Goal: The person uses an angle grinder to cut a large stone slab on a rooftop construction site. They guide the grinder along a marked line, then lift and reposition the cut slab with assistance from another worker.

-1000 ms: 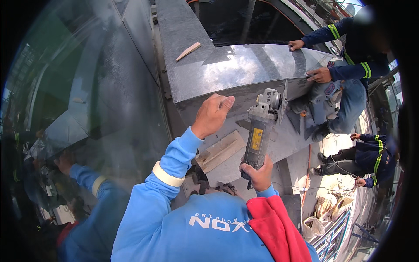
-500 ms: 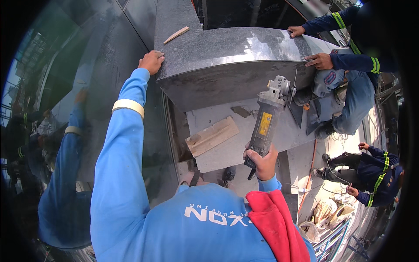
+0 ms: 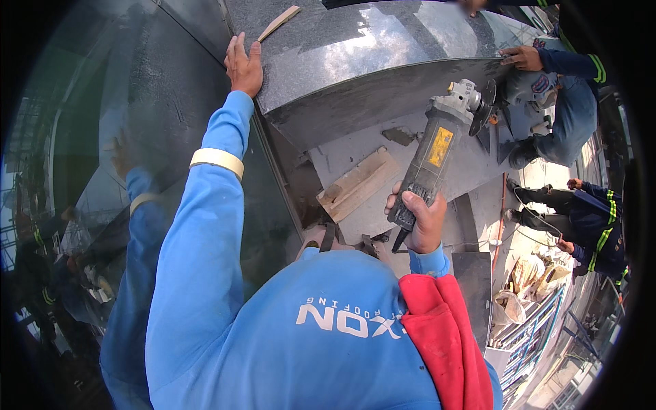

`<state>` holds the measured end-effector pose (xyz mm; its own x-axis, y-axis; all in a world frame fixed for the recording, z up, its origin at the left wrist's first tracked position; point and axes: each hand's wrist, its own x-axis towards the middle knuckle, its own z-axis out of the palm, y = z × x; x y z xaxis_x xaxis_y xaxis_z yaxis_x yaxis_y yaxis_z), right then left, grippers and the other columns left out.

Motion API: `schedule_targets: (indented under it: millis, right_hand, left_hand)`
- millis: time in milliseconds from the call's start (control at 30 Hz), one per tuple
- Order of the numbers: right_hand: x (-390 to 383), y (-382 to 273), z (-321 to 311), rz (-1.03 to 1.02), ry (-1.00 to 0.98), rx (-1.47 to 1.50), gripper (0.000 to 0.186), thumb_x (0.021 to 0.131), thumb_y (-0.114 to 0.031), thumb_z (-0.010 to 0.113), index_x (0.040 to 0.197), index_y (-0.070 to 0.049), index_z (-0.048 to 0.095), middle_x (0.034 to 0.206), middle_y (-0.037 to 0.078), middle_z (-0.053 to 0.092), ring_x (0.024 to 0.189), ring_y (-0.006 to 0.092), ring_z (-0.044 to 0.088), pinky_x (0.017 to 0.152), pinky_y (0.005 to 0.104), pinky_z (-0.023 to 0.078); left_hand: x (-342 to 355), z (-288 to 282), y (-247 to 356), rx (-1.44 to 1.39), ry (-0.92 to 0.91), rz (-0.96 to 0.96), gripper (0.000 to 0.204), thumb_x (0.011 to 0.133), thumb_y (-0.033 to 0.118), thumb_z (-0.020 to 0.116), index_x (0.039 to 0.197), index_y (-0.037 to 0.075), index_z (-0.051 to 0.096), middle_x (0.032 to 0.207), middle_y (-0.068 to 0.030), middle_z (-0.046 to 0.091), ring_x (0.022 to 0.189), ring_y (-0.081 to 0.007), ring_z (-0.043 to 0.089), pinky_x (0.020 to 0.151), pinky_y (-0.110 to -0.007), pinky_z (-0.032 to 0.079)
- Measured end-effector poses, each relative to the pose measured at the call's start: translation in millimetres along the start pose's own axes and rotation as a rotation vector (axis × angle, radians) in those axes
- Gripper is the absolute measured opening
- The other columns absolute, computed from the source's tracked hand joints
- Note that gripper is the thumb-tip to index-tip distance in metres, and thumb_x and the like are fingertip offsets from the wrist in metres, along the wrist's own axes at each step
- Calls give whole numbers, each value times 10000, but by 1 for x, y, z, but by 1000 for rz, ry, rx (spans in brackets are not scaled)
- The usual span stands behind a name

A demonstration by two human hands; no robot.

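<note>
The angle grinder (image 3: 432, 154) is gripped at its rear by the right hand (image 3: 425, 217), its long axis slanted forward and rightward, while the loosely spread left hand (image 3: 244, 66) is placed at the grey panel's (image 3: 321, 65) left edge.

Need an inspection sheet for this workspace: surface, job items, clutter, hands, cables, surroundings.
Surface: grey panel with a curved front edge; bright reflections on top.
Job items: angle grinder, head up, disc fitted; whether it spins, cannot tell.
Clutter: wood strip on the panel; wooden plank and dark scrap below it.
Hands: left hand spread at the panel's left edge; right hand gripping the grinder's lower body.
Cables: dark cord end at the grinder's tail; orange line on the floor.
Surroundings: reflective glass wall at left; co-worker's hand at the panel's right; second co-worker beyond; sacks.
</note>
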<state>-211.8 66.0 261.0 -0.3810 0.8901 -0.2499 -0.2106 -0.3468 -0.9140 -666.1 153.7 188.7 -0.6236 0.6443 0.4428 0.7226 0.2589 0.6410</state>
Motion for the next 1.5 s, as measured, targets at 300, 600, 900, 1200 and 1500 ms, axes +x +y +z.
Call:
schedule_targets:
  millis: [300,600,900,1200,1500]
  right_hand:
    - [103,15,206,-164,-241,364,257,871,-75,731,1051,34,584,857,107,682,678,171,685,608,316,588]
    - [172,25,295,-148,-262,452,295,846,-57,753,1074,32,589,861,95,674,646,170,682,572,312,581]
    - [148,53,267,-134,-316,260,349,823,-46,768,1083,34,550,865,92,668,686,158,677,615,303,568]
    - [126,50,217,-110,-339,128,410,808,-41,778,1123,40,529,844,92,664,699,148,667,630,300,549]
    - [123,36,210,-142,-416,187,447,777,-63,781,1118,66,523,790,90,644,634,150,643,581,308,534]
  left_hand:
    - [1,0,0,36,-31,-15,570,1068,438,450,1528,102,427,1616,-191,301,1478,-407,277,1218,-515,206]
    - [101,-80,74,-972,-748,-629,838,1008,732,290,1349,23,575,1097,-167,695,991,-230,685,920,-362,555]
    - [74,-82,103,-957,-728,-666,740,1011,694,318,1263,63,610,1020,-128,699,826,-250,696,761,-422,604]
    - [31,-76,141,-1065,-648,-756,579,970,510,346,1220,65,622,1010,-136,676,817,-270,670,720,-456,592]
    - [35,-83,140,-1125,-641,-678,600,931,488,348,1216,27,605,1008,-168,664,782,-323,667,698,-499,588]
